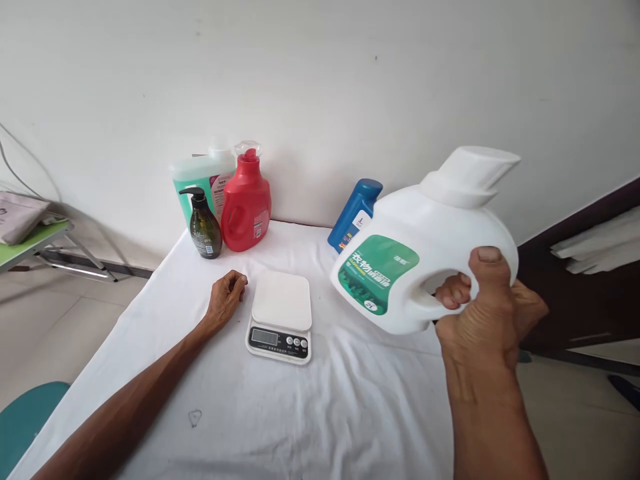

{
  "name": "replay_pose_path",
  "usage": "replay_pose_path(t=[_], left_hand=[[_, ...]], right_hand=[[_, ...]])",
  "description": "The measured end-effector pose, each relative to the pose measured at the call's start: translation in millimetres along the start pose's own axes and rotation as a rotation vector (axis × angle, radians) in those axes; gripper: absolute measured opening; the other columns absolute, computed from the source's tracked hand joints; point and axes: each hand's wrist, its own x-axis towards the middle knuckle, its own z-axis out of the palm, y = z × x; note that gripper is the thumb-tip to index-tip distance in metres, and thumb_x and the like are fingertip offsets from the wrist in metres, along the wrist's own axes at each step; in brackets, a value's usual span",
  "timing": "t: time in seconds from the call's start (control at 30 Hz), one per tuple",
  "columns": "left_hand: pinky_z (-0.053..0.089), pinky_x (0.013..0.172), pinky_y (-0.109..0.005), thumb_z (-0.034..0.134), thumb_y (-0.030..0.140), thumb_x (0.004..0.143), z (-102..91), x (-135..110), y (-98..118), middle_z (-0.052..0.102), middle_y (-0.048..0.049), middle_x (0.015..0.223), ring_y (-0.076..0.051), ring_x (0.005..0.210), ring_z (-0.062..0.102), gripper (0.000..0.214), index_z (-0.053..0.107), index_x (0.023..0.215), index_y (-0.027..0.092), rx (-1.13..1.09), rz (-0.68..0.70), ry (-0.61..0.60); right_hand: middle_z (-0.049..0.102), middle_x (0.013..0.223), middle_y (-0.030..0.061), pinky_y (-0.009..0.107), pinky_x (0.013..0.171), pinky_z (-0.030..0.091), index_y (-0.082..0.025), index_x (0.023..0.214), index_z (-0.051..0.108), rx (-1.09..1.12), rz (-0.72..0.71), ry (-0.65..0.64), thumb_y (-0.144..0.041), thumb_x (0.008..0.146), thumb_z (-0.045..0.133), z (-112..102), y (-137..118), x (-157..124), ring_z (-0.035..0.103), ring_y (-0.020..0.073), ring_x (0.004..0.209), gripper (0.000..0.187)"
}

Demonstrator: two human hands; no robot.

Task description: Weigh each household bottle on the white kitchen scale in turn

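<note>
My right hand (493, 293) grips the handle of a big white detergent jug (450, 227) with a green label. The jug is tilted and held up above the right side of the table. On the cloth to the left rests my left hand (227, 298), its fingers curled in; whether anything is inside them is hidden. Just right of that hand lies a white digital kitchen scale (281, 300), its plate bare and its small display (265, 337) showing no readable digits.
Against the wall stand a green-liquid jug (193, 175), a dark pump bottle (205, 230) and a red detergent bottle (247, 207). A blue bottle (355, 213) leans behind the white jug. White cloth (240, 420) covers the table; a teal stool (30, 423) sits lower left.
</note>
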Motion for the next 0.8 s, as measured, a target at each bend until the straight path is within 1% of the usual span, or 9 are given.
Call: replay_pose_path(t=[0.07, 0.13, 0.23, 0.33, 0.43, 0.57, 0.67, 0.8], left_hand=[[0.039, 0.056, -0.024, 0.052, 0.046, 0.094, 0.4, 0, 2, 0.054, 0.0039, 0.059, -0.012, 0.054, 0.048, 0.031, 0.059, 0.08, 0.019, 0.005, 0.003, 0.008], [0.039, 0.056, -0.024, 0.051, 0.045, 0.094, 0.6, 0, 3, 0.053, 0.0039, 0.058, -0.012, 0.053, 0.048, 0.031, 0.058, 0.079, 0.019, 0.011, 0.008, 0.015], [0.039, 0.056, -0.024, 0.05, 0.045, 0.094, 0.6, 0, 3, 0.054, 0.0038, 0.058, -0.012, 0.054, 0.048, 0.031, 0.058, 0.079, 0.02, 0.03, 0.005, 0.017], [0.04, 0.057, -0.024, 0.05, 0.045, 0.094, 0.6, 0, 2, 0.055, 0.0033, 0.06, -0.012, 0.055, 0.049, 0.03, 0.059, 0.081, 0.019, 0.037, -0.002, 0.022], [0.04, 0.057, -0.024, 0.05, 0.046, 0.094, 0.9, 0, 0, 0.055, 0.0034, 0.061, -0.012, 0.055, 0.049, 0.03, 0.059, 0.082, 0.02, 0.018, -0.002, 0.025], [0.04, 0.056, -0.024, 0.052, 0.045, 0.094, 1.5, 0, 0, 0.054, 0.0036, 0.062, -0.011, 0.055, 0.049, 0.03, 0.059, 0.081, 0.019, -0.006, -0.004, 0.016], [0.04, 0.056, -0.024, 0.052, 0.044, 0.095, 1.5, 1, 0, 0.054, 0.0038, 0.062, -0.011, 0.055, 0.049, 0.029, 0.059, 0.081, 0.019, -0.015, -0.001, 0.009], [0.039, 0.057, -0.024, 0.052, 0.044, 0.095, 2.4, 1, -1, 0.054, 0.004, 0.06, -0.011, 0.055, 0.049, 0.029, 0.058, 0.081, 0.019, -0.012, 0.001, 0.014]], right_hand=[[0.034, 0.04, -0.0066, 0.028, 0.036, 0.021, -0.023, 0.045, 0.043, -0.047, -0.005, 0.062, -0.036, 0.056, 0.087, -10, 13, 10, 0.032, 0.0068, 0.038, 0.047], [0.034, 0.039, -0.0057, 0.029, 0.037, 0.021, -0.024, 0.044, 0.042, -0.099, -0.012, 0.109, -0.032, 0.06, 0.085, -17, 27, 19, 0.032, 0.0073, 0.038, 0.047], [0.034, 0.037, -0.0051, 0.029, 0.037, 0.021, -0.024, 0.041, 0.04, -0.144, -0.031, 0.185, -0.028, 0.066, 0.079, -18, 42, 32, 0.031, 0.0079, 0.037, 0.047], [0.034, 0.037, -0.005, 0.029, 0.036, 0.022, -0.024, 0.04, 0.039, -0.156, -0.022, 0.242, -0.027, 0.069, 0.078, -14, 51, 43, 0.032, 0.0085, 0.036, 0.048], [0.033, 0.037, -0.0053, 0.028, 0.036, 0.021, -0.024, 0.042, 0.04, -0.169, -0.003, 0.26, -0.026, 0.072, 0.077, -11, 57, 49, 0.032, 0.0082, 0.036, 0.048], [0.035, 0.04, -0.0045, 0.027, 0.036, 0.02, -0.022, 0.046, 0.045, -0.181, 0.064, 0.258, -0.024, 0.076, 0.074, -8, 62, 48, 0.033, 0.0081, 0.037, 0.042], [0.036, 0.041, -0.0046, 0.027, 0.034, 0.019, -0.022, 0.046, 0.045, -0.173, 0.057, 0.264, -0.024, 0.074, 0.075, -5, 67, 45, 0.032, 0.0079, 0.037, 0.041], [0.038, 0.042, -0.0046, 0.027, 0.033, 0.018, -0.022, 0.047, 0.048, -0.143, 0.02, 0.232, -0.025, 0.073, 0.074, -3, 75, 40, 0.032, 0.0078, 0.036, 0.038]])
